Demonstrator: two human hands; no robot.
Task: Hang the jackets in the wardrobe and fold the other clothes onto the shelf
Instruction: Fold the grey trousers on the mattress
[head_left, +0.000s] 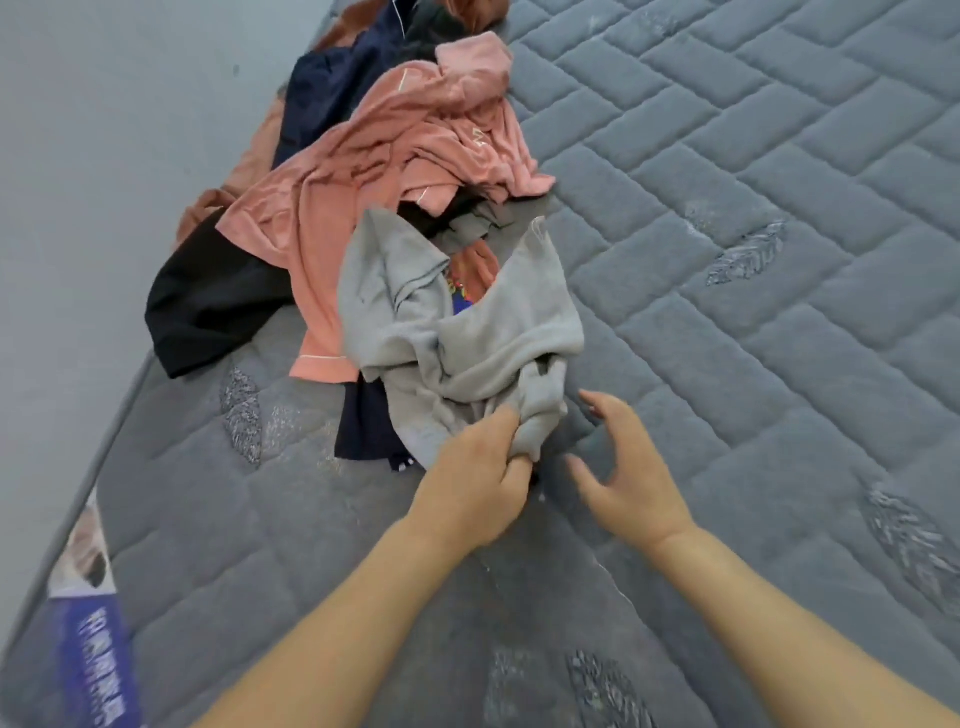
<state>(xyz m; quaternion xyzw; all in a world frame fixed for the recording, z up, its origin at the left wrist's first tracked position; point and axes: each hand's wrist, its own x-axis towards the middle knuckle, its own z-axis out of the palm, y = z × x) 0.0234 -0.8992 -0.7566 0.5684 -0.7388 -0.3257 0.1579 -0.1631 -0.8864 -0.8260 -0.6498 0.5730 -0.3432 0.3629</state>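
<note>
A crumpled grey garment (457, 322) lies at the near end of a heap of clothes on the grey quilted mattress (727, 208). My left hand (475, 483) pinches its near bunched edge. My right hand (631, 473) hovers just to the right of it, fingers spread and loosely bent, holding nothing. Behind the grey garment lie pink garments (374, 171), a black piece (208, 301), a navy piece (337, 78) and a brown piece (249, 161). A second navy piece (363, 426) pokes out from under the grey one.
The heap runs along the mattress's left edge, beside a pale grey wall (104, 156). A blue and white label (98, 634) hangs on the mattress side at the lower left. Bare quilted surface spreads to the right of the heap.
</note>
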